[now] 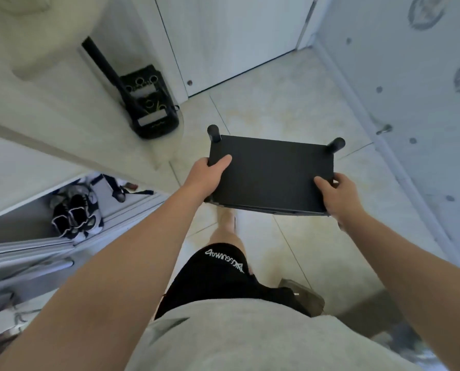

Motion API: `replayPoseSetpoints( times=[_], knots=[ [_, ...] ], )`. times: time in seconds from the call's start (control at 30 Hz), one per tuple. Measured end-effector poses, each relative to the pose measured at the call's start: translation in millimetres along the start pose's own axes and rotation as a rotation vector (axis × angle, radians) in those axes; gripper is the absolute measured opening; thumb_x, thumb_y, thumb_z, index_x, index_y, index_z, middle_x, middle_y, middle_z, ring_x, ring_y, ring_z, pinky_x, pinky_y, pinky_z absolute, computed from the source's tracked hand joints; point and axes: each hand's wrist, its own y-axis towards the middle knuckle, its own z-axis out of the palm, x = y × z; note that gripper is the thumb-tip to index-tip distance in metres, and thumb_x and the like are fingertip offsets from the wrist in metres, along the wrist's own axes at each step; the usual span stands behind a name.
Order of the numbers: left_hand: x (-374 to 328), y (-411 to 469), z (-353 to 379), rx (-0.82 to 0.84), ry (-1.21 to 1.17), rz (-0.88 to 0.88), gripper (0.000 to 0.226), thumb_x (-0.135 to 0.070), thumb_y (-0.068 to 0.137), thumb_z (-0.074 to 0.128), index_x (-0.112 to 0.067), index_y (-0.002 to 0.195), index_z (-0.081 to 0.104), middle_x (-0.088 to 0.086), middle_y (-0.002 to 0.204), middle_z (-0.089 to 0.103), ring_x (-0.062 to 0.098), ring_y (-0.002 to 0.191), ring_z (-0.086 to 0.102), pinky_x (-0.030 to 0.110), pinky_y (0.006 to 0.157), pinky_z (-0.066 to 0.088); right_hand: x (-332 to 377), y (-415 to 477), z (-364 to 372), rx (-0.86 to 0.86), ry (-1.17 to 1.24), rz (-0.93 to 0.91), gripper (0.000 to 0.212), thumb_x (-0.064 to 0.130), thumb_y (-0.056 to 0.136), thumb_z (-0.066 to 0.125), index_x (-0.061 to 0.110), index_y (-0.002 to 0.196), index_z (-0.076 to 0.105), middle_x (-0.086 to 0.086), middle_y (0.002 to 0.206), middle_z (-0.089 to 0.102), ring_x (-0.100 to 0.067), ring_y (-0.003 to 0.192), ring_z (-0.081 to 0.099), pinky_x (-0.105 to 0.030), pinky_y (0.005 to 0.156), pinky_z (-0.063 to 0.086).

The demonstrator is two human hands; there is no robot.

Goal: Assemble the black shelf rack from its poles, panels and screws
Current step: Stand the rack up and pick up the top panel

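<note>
Left grip (208, 174) and right grip (338, 194) each clasp a short end of the rack (271, 174). The thumbs lie on its top and the other fingers curl round the edge, mostly out of sight. So the rack hangs between the two grips, roughly level, clear of the floor (290, 103) below them. Taking it at opposite ends looks like a choice for balance: the load is shared and the rack cannot swing as it is carried. The thumbs on top would check any tilt toward the body.

Beyond the grips, two poles (214, 132) stand a little proud of the far corners. The near corners are hidden by the hands and the top's edge. Just under the near side, between the grips, the edge of a lower panel (263, 208) shows. From that I judge the rack largely built, and being lifted to its place rather than screwed. No screws can be made out.

Well to the left of the left grip, shoes (73, 218) sit in a low cupboard (17, 226). Farther beyond that grip, a black case (151, 108) and a long bar (100, 62) stand by the door (237, 36). Whether they belong to the rack I cannot tell.
</note>
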Motion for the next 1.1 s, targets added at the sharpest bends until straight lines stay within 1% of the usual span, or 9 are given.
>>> replayPoseSetpoints(
  times=[0.13, 0.23, 0.33, 0.47, 0.57, 0.67, 0.77, 0.9, 1.1],
  knots=[
    [-76.2, 51.6, 12.4, 0.019, 0.034, 0.048, 0.048, -0.062, 0.086, 0.061, -0.023, 0.113, 0.059, -0.007, 0.106, 0.065, 0.016, 0.094, 0.063, 0.034, 0.071, 0.054, 50.1, 58.5, -15.1, -0.048, 0.025, -0.026, 0.049, 0.04, 0.097, 0.062, 0.014, 0.138, 0.052, -0.002, 0.112, 0.063, -0.019, 0.092, 0.063, -0.038, 0.075, 0.053],
    [-142.7, 91.7, 20.8, 0.051, 0.059, 0.037, 0.049, -0.063, 0.084, 0.062, -0.024, 0.115, 0.057, -0.005, 0.109, 0.064, 0.021, 0.098, 0.063, 0.043, 0.081, 0.059, 91.2, 102.2, -26.7, -0.082, 0.057, 0.004, 0.049, 0.039, 0.097, 0.062, 0.015, 0.138, 0.052, -0.002, 0.112, 0.063, -0.013, 0.089, 0.062, -0.032, 0.07, 0.051],
    [-204.9, 125.9, 33.8, 0.095, 0.096, 0.063, 0.051, -0.061, 0.085, 0.063, -0.024, 0.119, 0.058, -0.004, 0.111, 0.064, 0.021, 0.098, 0.064, 0.039, 0.074, 0.059, 125.7, 140.7, -41.7, -0.127, 0.098, 0.021, 0.049, 0.039, 0.097, 0.064, 0.014, 0.138, 0.052, -0.001, 0.109, 0.062, -0.009, 0.086, 0.06, -0.028, 0.065, 0.046],
    [-282.3, 172.1, 63.5, 0.143, 0.187, 0.102, 0.052, -0.06, 0.088, 0.062, -0.022, 0.123, 0.058, -0.004, 0.114, 0.064, 0.02, 0.1, 0.062, 0.039, 0.076, 0.056, 160.7, 194.4, -66.5, -0.178, 0.139, 0.06, 0.052, 0.042, 0.097, 0.063, 0.014, 0.139, 0.052, -0.003, 0.114, 0.062, -0.02, 0.094, 0.062, -0.033, 0.075, 0.047],
    [-329.5, 196.9, 94.0, 0.157, 0.217, 0.11, 0.045, -0.061, 0.087, 0.061, -0.024, 0.115, 0.06, -0.007, 0.11, 0.064, 0.019, 0.097, 0.063, 0.041, 0.079, 0.058, 175.8, 230.7, -90.3, -0.208, 0.183, 0.087, 0.052, 0.044, 0.097, 0.062, 0.016, 0.14, 0.05, -0.001, 0.112, 0.062, -0.017, 0.093, 0.061, -0.036, 0.078, 0.049],
    [-372.2, 224.7, 132.1, 0.193, 0.256, 0.125, 0.035, -0.062, 0.087, 0.06, -0.03, 0.101, 0.061, -0.01, 0.105, 0.065, 0.015, 0.092, 0.063, 0.033, 0.066, 0.053, 184.9, 277.9, -117.4, -0.231, 0.214, 0.107, 0.053, 0.044, 0.097, 0.061, 0.017, 0.141, 0.049, 0.0, 0.113, 0.061, -0.02, 0.097, 0.061, -0.037, 0.081, 0.05],
    [-411.3, 252.0, 173.7, 0.194, 0.28, 0.14, 0.039, -0.062, 0.087, 0.06, -0.028, 0.106, 0.062, -0.01, 0.105, 0.066, 0.015, 0.093, 0.063, 0.031, 0.063, 0.048, 191.3, 328.6, -144.1, -0.238, 0.223, 0.128, 0.052, 0.045, 0.098, 0.06, 0.018, 0.141, 0.05, -0.001, 0.115, 0.062, -0.021, 0.098, 0.062, -0.034, 0.078, 0.048],
    [-462.3, 283.1, 228.8, 0.186, 0.292, 0.116, 0.038, -0.06, 0.089, 0.062, -0.026, 0.106, 0.063, -0.008, 0.106, 0.068, 0.015, 0.092, 0.065, 0.029, 0.064, 0.049, 201.6, 389.1, -185.7, -0.212, 0.224, 0.141, 0.047, 0.044, 0.098, 0.059, 0.018, 0.137, 0.052, 0.007, 0.102, 0.063, -0.013, 0.09, 0.062, -0.031, 0.069, 0.049],
    [-536.0, 324.2, 297.1, 0.214, 0.41, 0.134, 0.04, -0.065, 0.086, 0.059, -0.028, 0.098, 0.065, -0.01, 0.097, 0.07, 0.012, 0.085, 0.067, 0.025, 0.058, 0.047, 219.1, 459.3, -236.7, -0.213, 0.233, 0.21, 0.05, 0.045, 0.098, 0.059, 0.018, 0.139, 0.051, 0.0, 0.112, 0.065, -0.021, 0.098, 0.064, -0.035, 0.077, 0.05]
  ],
)
